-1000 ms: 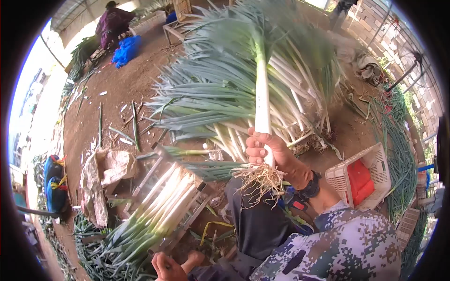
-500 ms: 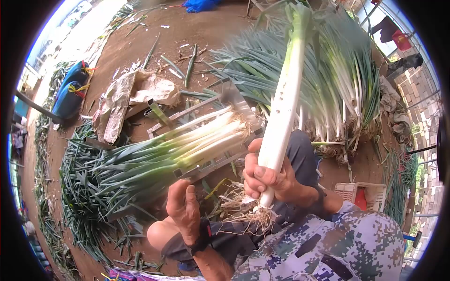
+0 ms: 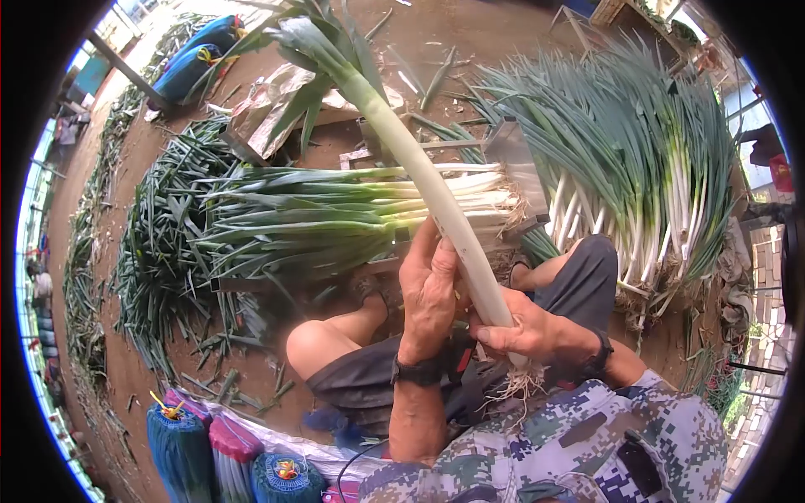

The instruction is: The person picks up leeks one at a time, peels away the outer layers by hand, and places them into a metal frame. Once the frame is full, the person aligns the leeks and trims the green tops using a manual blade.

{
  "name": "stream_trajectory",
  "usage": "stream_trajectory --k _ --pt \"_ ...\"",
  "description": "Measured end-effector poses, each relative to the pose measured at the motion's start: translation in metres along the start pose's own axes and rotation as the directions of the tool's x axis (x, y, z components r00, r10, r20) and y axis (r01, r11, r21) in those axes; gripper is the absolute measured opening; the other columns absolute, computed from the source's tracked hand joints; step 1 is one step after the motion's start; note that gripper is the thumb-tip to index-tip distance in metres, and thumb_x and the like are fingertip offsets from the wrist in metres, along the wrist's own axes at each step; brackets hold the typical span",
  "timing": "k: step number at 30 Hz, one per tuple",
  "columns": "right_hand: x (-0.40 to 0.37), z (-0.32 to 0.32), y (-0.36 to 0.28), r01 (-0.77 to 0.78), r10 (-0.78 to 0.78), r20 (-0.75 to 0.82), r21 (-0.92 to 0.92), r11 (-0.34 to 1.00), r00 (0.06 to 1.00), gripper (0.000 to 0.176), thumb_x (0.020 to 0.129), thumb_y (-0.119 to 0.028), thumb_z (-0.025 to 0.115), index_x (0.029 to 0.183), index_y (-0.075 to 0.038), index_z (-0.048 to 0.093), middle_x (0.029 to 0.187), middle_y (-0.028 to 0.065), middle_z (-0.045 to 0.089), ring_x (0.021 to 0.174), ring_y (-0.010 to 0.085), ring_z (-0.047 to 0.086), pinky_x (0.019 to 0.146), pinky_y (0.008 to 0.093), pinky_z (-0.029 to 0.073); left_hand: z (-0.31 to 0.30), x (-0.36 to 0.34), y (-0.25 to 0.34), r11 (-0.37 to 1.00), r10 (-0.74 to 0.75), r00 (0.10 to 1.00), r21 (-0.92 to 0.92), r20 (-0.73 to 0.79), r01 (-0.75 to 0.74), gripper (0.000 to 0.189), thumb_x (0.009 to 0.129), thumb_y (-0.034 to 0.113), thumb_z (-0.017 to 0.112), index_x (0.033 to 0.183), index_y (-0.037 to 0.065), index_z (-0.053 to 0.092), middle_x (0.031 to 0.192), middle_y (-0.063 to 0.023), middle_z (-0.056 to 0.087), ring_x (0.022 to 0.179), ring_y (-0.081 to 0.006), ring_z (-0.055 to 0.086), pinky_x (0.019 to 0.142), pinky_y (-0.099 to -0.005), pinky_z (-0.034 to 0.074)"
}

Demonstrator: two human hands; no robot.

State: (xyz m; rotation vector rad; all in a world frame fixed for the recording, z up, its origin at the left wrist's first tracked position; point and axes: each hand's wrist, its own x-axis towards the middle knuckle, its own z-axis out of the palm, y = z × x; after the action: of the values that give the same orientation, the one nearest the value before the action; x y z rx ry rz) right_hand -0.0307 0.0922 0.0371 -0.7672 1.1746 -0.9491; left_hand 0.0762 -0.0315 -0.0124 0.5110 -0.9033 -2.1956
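A long, thick leek is held slantwise before my body, its green leaves up at the left and its stringy roots down at the right. My right hand grips the white stalk just above the roots. Against the stalk's left side, higher up, is my left hand, thumb and fingers closed at its edge; part of the fingers is hidden behind the stalk. Beyond my hands, a row of leeks lies in a low metal frame, with root ends to the right.
A big heap of leeks lies at the right. Cut green leaves are piled at the left. Blue wrapped bundles rest at the far left, and more netted bundles stand near my left side. A tan sack lies behind the frame.
My left hand has moved from apart, near my knee, onto the leek's stalk. The leek now tilts to the left instead of the right. The whole view has shifted.
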Motion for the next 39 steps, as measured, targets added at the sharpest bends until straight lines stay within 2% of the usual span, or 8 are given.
stream_trajectory --k 9,15,22,26,28,32,34,39 --pt "0.024 0.019 -0.005 -0.160 0.171 0.105 -0.112 0.981 0.980 0.051 0.092 -0.013 0.059 0.137 -0.002 0.037 0.082 0.0020 0.053 0.062 0.0092 0.052 0.054 0.0266 0.047 -0.052 0.000 -0.026 0.995 0.099 0.971 -0.001 -0.219 -0.102 0.052 0.099 0.055 0.048 0.101 0.004 0.053 0.070 -0.0077 0.061 0.055 -0.0171 0.062 0.052 -0.0295 0.054" --pt "0.018 0.019 0.001 -0.225 0.247 0.134 -0.163 0.961 0.960 0.059 0.091 -0.017 0.063 0.140 0.000 0.034 0.083 0.0025 0.054 0.062 0.0105 0.054 0.054 0.0266 0.047 -0.059 -0.005 -0.017 0.992 0.115 0.979 0.072 -0.170 -0.104 0.065 0.099 0.064 0.041 0.097 0.002 0.060 0.071 -0.0063 0.062 0.061 -0.0154 0.060 0.056 -0.0299 0.051" --pt "0.001 -0.001 -0.002 -0.313 0.316 0.173 -0.044 0.949 0.933 0.065 0.090 -0.022 0.069 0.142 0.000 0.037 0.083 0.0029 0.056 0.062 0.0111 0.057 0.052 0.0271 0.048 -0.078 0.012 0.015 0.984 -0.160 0.971 0.053 -0.178 0.172 0.066 0.097 0.062 0.047 0.106 -0.001 0.064 0.088 -0.0082 0.068 0.074 -0.0171 0.065 0.065 -0.0307 0.054" --pt "0.008 -0.010 -0.018 -0.229 0.252 0.091 -0.206 0.951 0.964 0.058 0.090 -0.012 0.060 0.143 -0.002 0.038 0.082 -0.0010 0.051 0.062 0.0086 0.049 0.055 0.0256 0.045 -0.065 0.016 0.008 0.968 0.059 0.990 -0.235 -0.127 -0.088 0.055 0.104 0.048 0.041 0.122 -0.002 0.058 0.106 -0.0134 0.067 0.094 -0.0230 0.066 0.083 -0.0384 0.053" --pt "0.019 -0.025 -0.015 -0.043 0.104 0.069 -0.598 0.801 0.992 0.062 0.083 -0.005 0.056 0.143 -0.003 0.039 0.085 0.0038 0.055 0.069 0.0157 0.055 0.063 0.0280 0.047 -0.080 0.025 0.013 0.952 0.053 0.998 -0.300 -0.025 -0.058 0.056 0.102 0.051 0.046 0.123 -0.001 0.053 0.115 -0.0183 0.063 0.105 -0.0280 0.064 0.097 -0.0441 0.049" --pt "0.049 -0.056 -0.030 0.009 0.010 0.016 -0.880 0.476 1.000 0.070 0.075 -0.001 0.057 0.142 -0.002 0.039 0.109 0.0277 0.062 0.099 0.0436 0.063 0.087 0.0449 0.051 -0.095 0.055 0.042 0.942 0.128 0.982 -0.293 -0.143 -0.165 0.062 0.098 0.049 0.058 0.133 0.000 0.043 0.120 -0.0214 0.060 0.109 -0.0322 0.061 0.100 -0.0467 0.047" --pt "0.066 -0.102 -0.005 0.121 -0.189 0.077 -0.965 0.235 0.979 0.069 0.075 -0.001 0.060 0.142 -0.008 0.043 0.111 0.0267 0.063 0.101 0.0432 0.063 0.088 0.0442 0.052 -0.133 0.083 0.041 0.877 0.201 0.950 -0.388 -0.240 -0.283 0.055 0.098 0.042 0.061 0.133 0.003 0.047 0.122 -0.0162 0.061 0.111 -0.0319 0.060 0.102 -0.0460 0.047" --pt "0.114 -0.214 0.043 0.134 -0.316 0.068 -0.972 0.193 0.946 0.062 0.077 -0.004 0.061 0.138 -0.010 0.050 0.112 0.0224 0.065 0.102 0.0416 0.063 0.089 0.0454 0.052 -0.174 0.106 0.003 0.973 0.022 0.902 -0.198 -0.431 -0.118 0.053 0.092 0.040 0.071 0.128 0.004 0.056 0.122 -0.0105 0.062 0.110 -0.0301 0.060 0.097 -0.0483 0.050"
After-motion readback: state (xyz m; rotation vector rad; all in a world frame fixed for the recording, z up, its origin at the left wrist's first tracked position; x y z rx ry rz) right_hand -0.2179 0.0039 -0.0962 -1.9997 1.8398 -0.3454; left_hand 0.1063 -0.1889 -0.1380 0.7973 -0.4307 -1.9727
